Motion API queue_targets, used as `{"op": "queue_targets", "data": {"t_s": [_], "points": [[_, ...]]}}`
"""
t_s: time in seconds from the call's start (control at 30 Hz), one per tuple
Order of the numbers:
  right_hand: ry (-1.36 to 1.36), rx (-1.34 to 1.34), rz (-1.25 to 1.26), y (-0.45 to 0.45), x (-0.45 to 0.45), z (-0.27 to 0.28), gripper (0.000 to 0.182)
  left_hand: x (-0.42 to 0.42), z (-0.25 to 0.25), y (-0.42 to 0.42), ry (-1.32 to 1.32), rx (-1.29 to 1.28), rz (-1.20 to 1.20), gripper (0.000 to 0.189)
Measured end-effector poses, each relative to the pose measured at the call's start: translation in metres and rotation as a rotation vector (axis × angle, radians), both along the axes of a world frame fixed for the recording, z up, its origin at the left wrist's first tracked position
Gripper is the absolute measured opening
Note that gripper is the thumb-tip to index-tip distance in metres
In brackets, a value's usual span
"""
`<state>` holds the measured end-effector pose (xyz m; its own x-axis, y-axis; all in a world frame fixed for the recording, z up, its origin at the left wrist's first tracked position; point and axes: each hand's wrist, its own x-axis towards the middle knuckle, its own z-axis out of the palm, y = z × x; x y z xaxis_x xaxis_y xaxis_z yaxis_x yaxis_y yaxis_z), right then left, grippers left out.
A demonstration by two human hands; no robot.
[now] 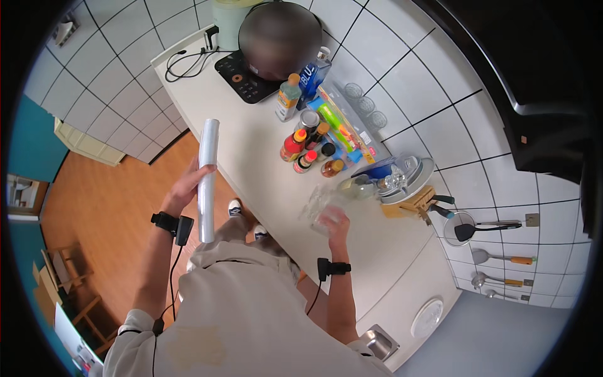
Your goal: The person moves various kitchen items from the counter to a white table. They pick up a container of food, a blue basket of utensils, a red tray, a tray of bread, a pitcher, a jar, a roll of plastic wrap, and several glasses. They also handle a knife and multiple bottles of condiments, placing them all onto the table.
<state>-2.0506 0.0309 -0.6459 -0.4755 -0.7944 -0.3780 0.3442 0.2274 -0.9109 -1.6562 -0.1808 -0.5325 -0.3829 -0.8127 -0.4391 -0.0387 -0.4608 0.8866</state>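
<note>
My left hand (pixel 189 183) is closed around the middle of a roll of clear plastic film (pixel 207 146), held upright off the counter's front edge. Over the white counter (pixel 259 151), my right hand (pixel 335 223) holds crumpled clear plastic (pixel 316 207), blurred; whether this is film or a bag I cannot tell. Beyond my right hand are an amber bottle with a brown cap (pixel 332 168), a small red-capped bottle (pixel 305 161) and a red sauce bottle (pixel 293 145). A clear glass vessel (pixel 359 186) lies to the right of these bottles.
A dark pan (pixel 278 42) stands on a black induction cooktop (pixel 252 80) at the back. Plates (pixel 414 184) lean by a wooden knife block (pixel 407 205) at the right. Utensils hang on the tiled wall. A sink (pixel 379 343) is at the lower right.
</note>
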Motion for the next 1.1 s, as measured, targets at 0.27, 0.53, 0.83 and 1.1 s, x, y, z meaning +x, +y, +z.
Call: {"op": "queue_targets", "data": {"t_s": [0.27,0.53,0.83,1.1], "points": [[-0.446,-0.323,-0.018,-0.007,0.043,0.007,0.044,0.033,0.013,0.056,0.283,0.205,0.164,0.065],[-0.833,-0.382,0.392,-0.088,0.134,0.054,0.048,0.159,0.033,0.118,0.6,0.102,0.461,0.064],[-0.605,-0.107,0.568,-0.133,0.398,0.084,0.034,0.398,-0.034,0.264,0.792,-0.182,0.998,0.076],[-0.455,-0.055,1.04,-0.222,0.68,-0.067,0.037,0.562,-0.245,0.352,0.999,-0.391,1.444,0.075]]}}
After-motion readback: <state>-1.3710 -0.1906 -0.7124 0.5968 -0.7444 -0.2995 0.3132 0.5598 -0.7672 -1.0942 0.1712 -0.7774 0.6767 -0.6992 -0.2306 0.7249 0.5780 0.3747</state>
